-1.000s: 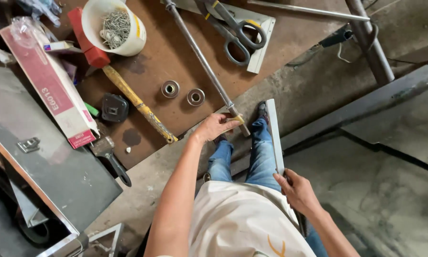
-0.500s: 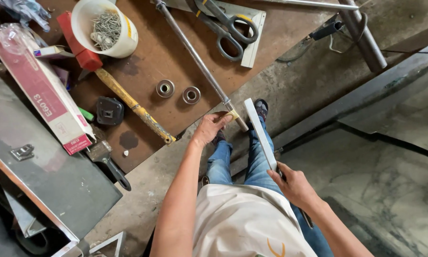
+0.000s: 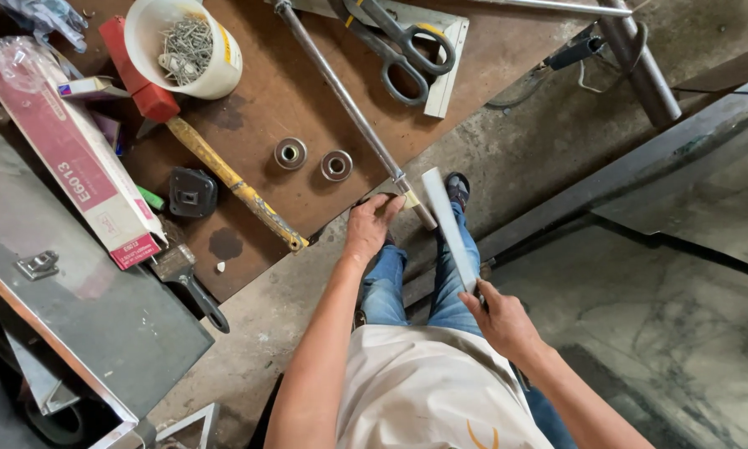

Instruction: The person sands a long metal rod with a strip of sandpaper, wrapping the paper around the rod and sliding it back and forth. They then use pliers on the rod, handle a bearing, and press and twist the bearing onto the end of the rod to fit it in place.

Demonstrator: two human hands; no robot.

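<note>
Far left: sheet-metal panel [image 3: 83, 316], flat, dull grey, small latch on it. Next to it a long red and white cardboard box [image 3: 66, 158], then a scraper [image 3: 187, 278] with a black handle at the board's edge. On the brown wooden board [image 3: 282, 91]: white plastic tub [image 3: 193, 43] full of nails, hammer [image 3: 199, 150] with red head and worn yellow handle, black square block [image 3: 193, 193], two round steel bearings [image 3: 313, 160] side by side, big scissors [image 3: 399, 46] on a pale plate. Long round steel rod [image 3: 349, 108] runs diagonally down the board to its near edge. Left hand [image 3: 370, 226] sits at the rod's lower end, fingers curled loosely over the board edge, thumb touching the rod tip; whether it actually grips is unclear. Right hand [image 3: 500, 320] is closed around the near end of a flat grey metal strip [image 3: 449, 229], far end pointing toward the rod tip, just beside it, above the jeans. Step in hand looks like lining the strip up against the rod end. Judgement: the next move needs the rod kept from rolling and the strip's far end brought square to it. Right side: bare rough concrete floor [image 3: 657, 333], steel tube leg [image 3: 636, 62].
</note>
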